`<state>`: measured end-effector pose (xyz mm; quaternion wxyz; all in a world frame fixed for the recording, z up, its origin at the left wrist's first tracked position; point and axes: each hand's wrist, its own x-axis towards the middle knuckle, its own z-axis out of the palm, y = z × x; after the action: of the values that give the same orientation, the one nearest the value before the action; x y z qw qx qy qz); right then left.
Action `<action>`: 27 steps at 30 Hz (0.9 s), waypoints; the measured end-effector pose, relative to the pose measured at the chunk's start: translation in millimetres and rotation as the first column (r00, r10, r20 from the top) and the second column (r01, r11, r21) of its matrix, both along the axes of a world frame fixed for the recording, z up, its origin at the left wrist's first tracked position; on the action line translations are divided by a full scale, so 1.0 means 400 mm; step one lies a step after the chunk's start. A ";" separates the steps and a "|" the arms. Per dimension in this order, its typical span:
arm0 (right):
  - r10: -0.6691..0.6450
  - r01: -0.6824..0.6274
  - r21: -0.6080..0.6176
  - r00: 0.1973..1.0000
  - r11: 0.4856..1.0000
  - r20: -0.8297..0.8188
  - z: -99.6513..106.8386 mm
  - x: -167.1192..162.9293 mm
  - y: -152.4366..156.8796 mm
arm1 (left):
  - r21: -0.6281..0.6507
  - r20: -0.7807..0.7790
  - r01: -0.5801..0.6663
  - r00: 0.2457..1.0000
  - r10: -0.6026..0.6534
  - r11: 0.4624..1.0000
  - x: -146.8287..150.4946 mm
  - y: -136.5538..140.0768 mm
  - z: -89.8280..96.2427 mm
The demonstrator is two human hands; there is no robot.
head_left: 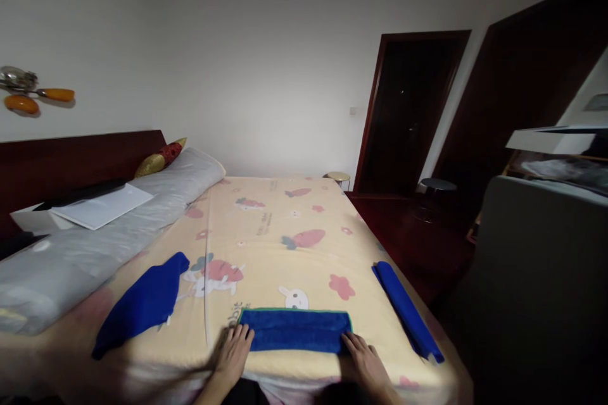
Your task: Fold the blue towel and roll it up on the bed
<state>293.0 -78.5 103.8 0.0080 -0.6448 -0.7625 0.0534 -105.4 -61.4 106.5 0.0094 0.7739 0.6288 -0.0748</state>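
Note:
A dark blue towel (297, 331) with a green edge lies folded into a long strip on the bed, in front of me. My left hand (235, 349) is at its left end, fingers over the edge and thumb hidden. At the opposite end, my right hand (365, 359) has its fingers closed on the corner. Off to the left lies a crumpled blue cloth (142, 304) with a small white tag. A narrow, folded blue cloth (407, 310) rests along the right side of the bed.
The bed (280, 266) has a cream sheet printed with rabbits and carrots. A grey wrapped roll (118, 228) and a white flat box (102, 205) lie by the headboard (80, 152). Stools (437, 185) stand near the dark door (413, 114). A grey panel (536, 266) rises at right.

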 end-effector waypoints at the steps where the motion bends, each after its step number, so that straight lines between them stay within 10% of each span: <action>1: 0.009 -0.009 0.011 1.000 1.000 0.002 -0.002 0.005 0.002 | 0.003 0.004 0.000 1.000 0.000 1.000 -0.002 0.000 -0.001; 16: 0.060 -0.060 0.099 0.998 0.993 0.005 -0.048 0.044 0.032 | 0.023 0.033 0.025 0.999 -0.026 0.999 -0.002 -0.002 0.028; 27: 0.015 -0.001 0.140 0.995 0.990 -0.094 0.025 0.012 0.016 | -0.021 0.162 -0.011 0.987 0.015 1.000 -0.005 0.018 0.072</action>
<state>297.6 -72.1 113.7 0.0893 -0.6362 -0.7657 0.0304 -107.3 -54.4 135.2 0.0686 0.7732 0.6302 -0.0179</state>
